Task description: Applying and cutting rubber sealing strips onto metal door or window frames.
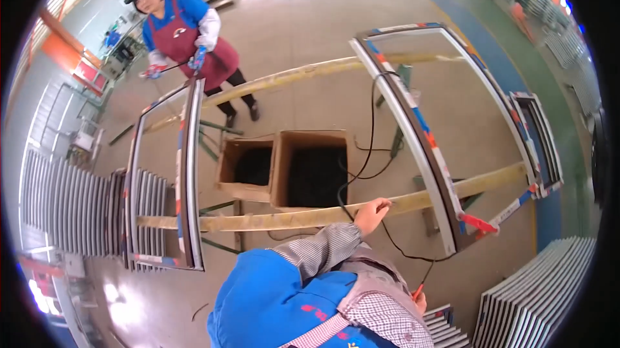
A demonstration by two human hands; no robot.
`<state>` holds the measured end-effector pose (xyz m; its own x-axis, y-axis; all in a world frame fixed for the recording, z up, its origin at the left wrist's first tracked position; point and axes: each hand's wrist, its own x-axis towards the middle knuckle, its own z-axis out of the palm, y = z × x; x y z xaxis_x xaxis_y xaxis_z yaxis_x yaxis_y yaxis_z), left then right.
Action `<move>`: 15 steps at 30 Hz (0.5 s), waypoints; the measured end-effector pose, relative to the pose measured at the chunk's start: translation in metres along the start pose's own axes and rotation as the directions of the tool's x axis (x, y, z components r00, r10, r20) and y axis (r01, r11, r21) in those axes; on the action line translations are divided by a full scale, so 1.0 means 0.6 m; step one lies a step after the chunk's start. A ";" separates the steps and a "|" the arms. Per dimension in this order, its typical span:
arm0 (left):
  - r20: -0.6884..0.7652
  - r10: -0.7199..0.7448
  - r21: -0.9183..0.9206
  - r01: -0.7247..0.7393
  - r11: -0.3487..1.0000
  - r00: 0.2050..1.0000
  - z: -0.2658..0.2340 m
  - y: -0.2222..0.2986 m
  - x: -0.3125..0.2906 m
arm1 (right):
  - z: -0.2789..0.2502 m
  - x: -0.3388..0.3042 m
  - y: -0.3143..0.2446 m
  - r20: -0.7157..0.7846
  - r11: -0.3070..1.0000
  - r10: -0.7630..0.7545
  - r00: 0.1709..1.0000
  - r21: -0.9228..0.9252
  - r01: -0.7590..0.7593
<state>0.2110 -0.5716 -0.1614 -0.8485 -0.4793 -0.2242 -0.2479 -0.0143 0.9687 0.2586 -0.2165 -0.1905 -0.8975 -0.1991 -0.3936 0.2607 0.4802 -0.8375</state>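
My left hand is in front of my body, over the near yellow rail, its fingertips drawn together. Whether they hold anything is too small to make out. A black rubber-like strip hangs from the large frame and runs down behind my left wrist. Low on the right, my right hand, partly hidden by my sleeve, is closed on a red-handled tool with a thin shaft pointing up. The large window frame, dark and silver with coloured tape, lies across the rails to my right. A red tool rests at its near corner.
Two open cardboard boxes with black contents stand between the near and far yellow rails. Another frame lies at left. A co-worker stands beyond it, holding a thin rod. Stacked frames stand right and left; a small frame sits far right.
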 end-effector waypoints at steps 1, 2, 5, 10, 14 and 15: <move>0.044 0.001 -0.011 0.000 1.000 0.999 0.013 0.003 -0.013 | 0.002 -0.024 -0.055 0.006 0.995 0.074 0.997 0.068 -0.074; 0.128 0.026 0.053 -0.033 0.998 0.991 0.029 0.006 -0.023 | 0.006 -0.039 -0.100 0.004 0.978 0.157 0.988 0.141 -0.156; 0.401 -0.008 0.170 -0.065 0.983 0.916 0.072 0.008 -0.030 | 0.013 -0.038 -0.131 0.029 0.702 0.317 0.948 0.665 -0.255; 0.522 -0.097 0.163 0.012 0.987 0.848 0.140 -0.055 -0.014 | 0.010 -0.041 -0.163 0.069 0.698 0.434 0.898 0.604 -0.384; 0.606 -0.149 0.332 -0.078 0.940 0.781 0.228 -0.050 0.006 | 0.024 -0.036 -0.192 0.076 0.563 0.521 0.850 0.718 -0.409; 0.615 -0.130 0.348 -0.120 0.930 0.778 0.252 -0.047 0.010 | 0.028 -0.030 -0.207 0.107 0.484 0.507 0.855 0.785 -0.386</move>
<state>0.1420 -0.4415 -0.2063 -0.9151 0.1688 -0.3662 -0.2918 0.3496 0.8903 0.2487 -0.2869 -0.0858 -0.5970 -0.0181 -0.8021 0.7518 -0.3616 -0.5514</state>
